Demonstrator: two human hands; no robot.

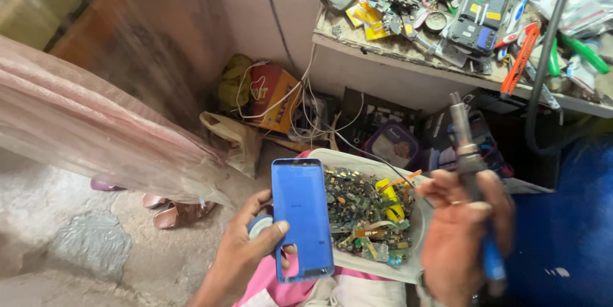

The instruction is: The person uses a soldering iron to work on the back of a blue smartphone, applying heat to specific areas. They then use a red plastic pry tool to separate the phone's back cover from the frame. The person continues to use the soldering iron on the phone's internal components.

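Two hands busy: left hand (246,253) grips blue phone cover (301,217), right hand (456,230) clasps soldering iron (469,160).

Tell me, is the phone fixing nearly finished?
Not nearly, it seems. Done: the blue phone back panel is off and bare. In hand: the left hand holds it; the right hand holds a heat tool. Left: no phone body nearby to refit.

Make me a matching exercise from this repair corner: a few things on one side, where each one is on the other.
Things:
1. blue phone panel
2. soldering tool
3. circuit scraps
4. orange cutter

Places:
A. on the cluttered shelf
B. in the left hand
C. in the white tray
D. in the right hand

Pairs: 1-B, 2-D, 3-C, 4-A
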